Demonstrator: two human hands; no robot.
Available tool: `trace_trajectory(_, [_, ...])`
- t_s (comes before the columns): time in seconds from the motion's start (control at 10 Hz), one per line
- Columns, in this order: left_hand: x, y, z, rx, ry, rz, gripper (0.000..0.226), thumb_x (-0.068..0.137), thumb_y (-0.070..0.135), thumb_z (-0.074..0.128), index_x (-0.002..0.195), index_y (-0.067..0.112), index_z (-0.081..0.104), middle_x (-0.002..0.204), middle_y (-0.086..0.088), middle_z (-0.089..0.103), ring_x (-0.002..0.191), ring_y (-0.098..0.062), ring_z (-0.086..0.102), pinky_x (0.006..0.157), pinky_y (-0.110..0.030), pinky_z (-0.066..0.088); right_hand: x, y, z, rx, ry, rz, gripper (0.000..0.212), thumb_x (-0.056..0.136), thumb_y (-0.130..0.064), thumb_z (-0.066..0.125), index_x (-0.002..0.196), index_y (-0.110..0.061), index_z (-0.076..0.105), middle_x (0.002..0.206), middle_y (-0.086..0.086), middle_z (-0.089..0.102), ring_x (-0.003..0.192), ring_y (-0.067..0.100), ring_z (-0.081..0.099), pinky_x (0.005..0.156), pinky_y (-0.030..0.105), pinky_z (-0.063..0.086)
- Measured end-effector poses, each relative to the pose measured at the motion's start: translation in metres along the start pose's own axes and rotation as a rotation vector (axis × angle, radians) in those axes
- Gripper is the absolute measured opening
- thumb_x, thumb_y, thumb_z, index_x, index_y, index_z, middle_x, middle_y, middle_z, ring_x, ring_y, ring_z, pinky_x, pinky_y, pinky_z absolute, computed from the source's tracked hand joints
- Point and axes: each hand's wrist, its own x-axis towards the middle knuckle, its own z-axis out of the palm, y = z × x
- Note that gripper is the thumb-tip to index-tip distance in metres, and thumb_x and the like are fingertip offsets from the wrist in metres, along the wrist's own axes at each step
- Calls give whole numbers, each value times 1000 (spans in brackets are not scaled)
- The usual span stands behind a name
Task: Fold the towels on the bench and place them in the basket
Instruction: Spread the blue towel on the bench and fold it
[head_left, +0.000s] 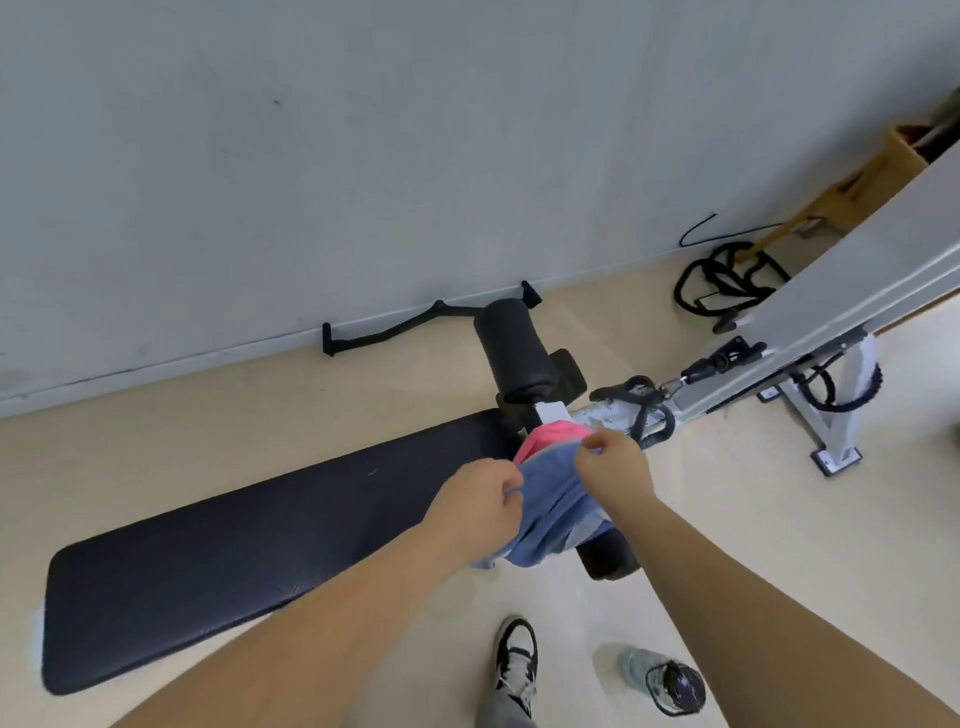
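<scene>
A blue towel (550, 506) hangs bunched over the right end of the long black bench (234, 551). My left hand (475, 506) pinches its top edge on the left. My right hand (615, 467) pinches the same edge on the right, so the cloth is held up between both hands. A pink towel (550, 436) lies just behind the blue one, partly hidden by it. No basket is in view.
A black roller pad (514, 353) and a white machine frame (810, 332) stand past the bench's right end. A black bar handle (415, 322) and coiled cables (727, 286) lie by the wall. A water bottle (665, 680) and my shoe (514, 660) are on the floor near me.
</scene>
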Motion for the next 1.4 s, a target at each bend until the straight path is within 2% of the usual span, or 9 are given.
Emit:
trace_trajectory(0.2, [70,26,76,-54,-29,-125,20,97,29,60,83,37,47,97,4,56,92,-22,60,84,-33,50,68,69,4,-42,17,80,7,95,-12,55,101,-10,55,97,13,63,89,31,60,75,34,44])
trace_trajectory(0.3, [122,6,135,21,-20,-359,19,77,42,75,86,39,59,95,4,63,91,-23,65,81,-27,49,85,95,11,-43,-6,71,12,93,-10,57,103,-4,58,91,12,64,84,30,62,68,30,43])
trace_trajectory(0.5, [131,1,144,11,80,-160,13,87,47,60,79,37,58,86,9,63,78,-17,63,72,-40,57,84,124,17,-35,16,-120,18,87,-12,59,75,-11,45,84,11,51,68,16,48,57,27,34])
trace_trajectory(0.7, [119,16,112,-208,119,-102,21,95,7,62,77,4,53,80,-15,58,80,-29,56,79,-50,49,67,137,22,-51,-66,-119,14,90,-2,60,99,-2,49,108,11,45,84,26,45,75,32,38])
trace_trajectory(0.9, [99,35,56,-360,321,-175,19,107,25,49,93,12,45,77,1,51,65,-12,45,60,-28,45,67,129,30,-165,-134,-17,16,93,-17,56,96,-8,44,109,16,51,88,35,51,76,41,45])
trace_trajectory(1.1, [53,36,-19,-522,450,-244,21,104,31,55,107,11,51,91,-5,60,74,-11,56,59,-9,47,59,77,23,-484,-86,60,40,96,-32,52,127,-6,48,131,16,44,120,36,47,95,46,47])
trace_trajectory(1.2, [18,32,-58,-570,317,-303,38,90,43,75,113,22,55,106,0,64,86,-8,64,69,-16,50,36,18,28,-475,-70,-386,46,95,-26,57,139,-14,50,139,12,45,121,30,50,95,41,49])
trace_trajectory(1.3, [-23,13,-97,-466,168,-328,42,81,38,84,115,28,61,106,3,69,93,-11,70,79,-28,59,4,-58,44,-134,-437,-658,63,91,-10,63,151,-19,46,148,5,47,131,22,50,106,30,42])
trace_trajectory(1.4, [-60,-19,-132,-403,130,-323,16,87,33,78,99,24,74,93,-2,78,89,-18,75,85,-42,63,-30,-117,71,-7,-763,-673,46,83,-13,67,129,-20,68,126,1,69,114,10,62,100,32,52])
